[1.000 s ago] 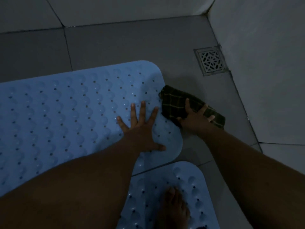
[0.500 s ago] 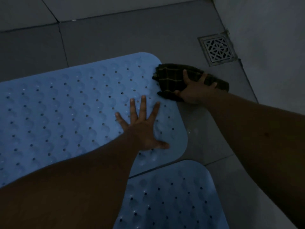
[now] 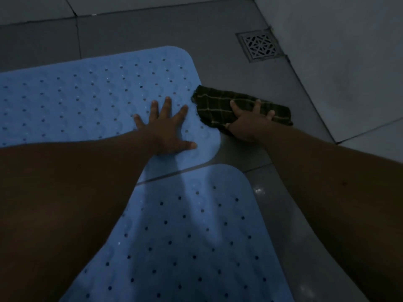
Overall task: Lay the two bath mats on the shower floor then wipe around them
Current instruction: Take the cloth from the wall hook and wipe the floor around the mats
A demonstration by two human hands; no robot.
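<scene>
Grey tile made up the shower floor (image 3: 152,25), and most of it was covered by two blue perforated mats. The far bath mat (image 3: 87,99) was laid flat with its long axis running left to right; the near bath mat (image 3: 185,236) was laid close in front of it, with only a narrow strip of tile seen between their edges. A metal drain grate (image 3: 260,45) was set in the far right corner, against the pale wall (image 3: 349,62).

The left hand (image 3: 166,130) was pressed flat on the right end of the far mat, fingers straight and spread, nothing held. The right hand (image 3: 248,123) was set on a dark checked cloth (image 3: 220,107) — fingers spread over it, pressing it to the tile, not curled round it. The cloth lay just beside the far mat's right short edge, touching or barely overlapping it, its long axis stretched away to the right.

Both mats appeared to be in place, so the wiping step was judged to be in hand. The unwiped tile around the mat's rounded corner lay beyond and toward the drain — nearer the right hand, which was better placed to carry the cloth along that edge.
</scene>
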